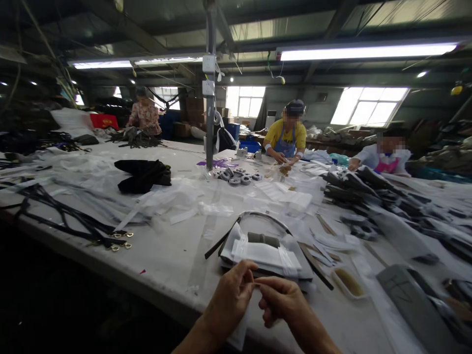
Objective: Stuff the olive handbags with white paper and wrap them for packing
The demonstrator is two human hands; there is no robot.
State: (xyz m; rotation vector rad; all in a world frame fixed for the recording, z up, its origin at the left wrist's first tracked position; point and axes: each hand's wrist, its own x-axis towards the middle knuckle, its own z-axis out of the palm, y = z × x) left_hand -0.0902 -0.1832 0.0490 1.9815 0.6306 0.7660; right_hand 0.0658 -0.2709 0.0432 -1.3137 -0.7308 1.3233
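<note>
At the table's near edge, my left hand and my right hand meet with fingertips pinched together. Whatever is between them is too small to make out. A pale, translucent sheet hangs below, partly hidden by my left hand; I cannot tell whether the fingers grip it. Just beyond my hands lies a dark bag with a curved strap looped behind it. White wrapping and clear film cover its front, with an olive rolled piece on top.
A shallow tub stands right of the bag, near a grey panel. Black straps with gold clasps and black fabric lie left. Tape rolls sit by a post. Co-workers stand across the table.
</note>
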